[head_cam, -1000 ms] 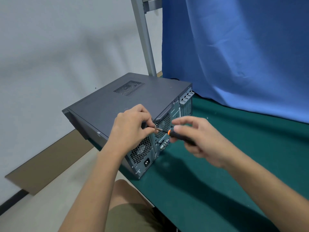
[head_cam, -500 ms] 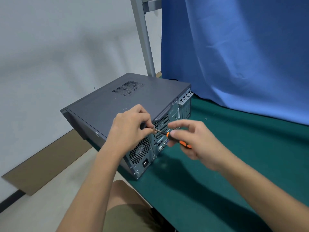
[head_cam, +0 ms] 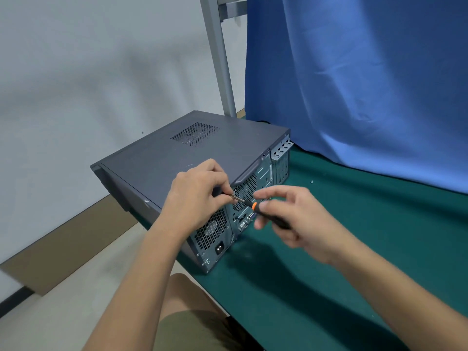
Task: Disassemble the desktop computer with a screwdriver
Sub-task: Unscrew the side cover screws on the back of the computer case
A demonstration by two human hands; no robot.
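2 closed grips on screwdriver (head_cam: 255, 206): L fingers (head_cam: 220, 196), shaft; R fingers (head_cam: 269, 206), handle.

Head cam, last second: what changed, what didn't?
Only the right hand changed: its fingers shifted on the screwdriver handle, seemingly rolling it. Nothing was picked up or let go. The left hand still pinches the shaft at the rear of the computer, which hasn't moved.

Matt grey metal computer case (head_cam: 177, 158), perforated steel rear; green felt-like table cover (head_cam: 354, 224); blue cloth curtain (head_cam: 367, 84).
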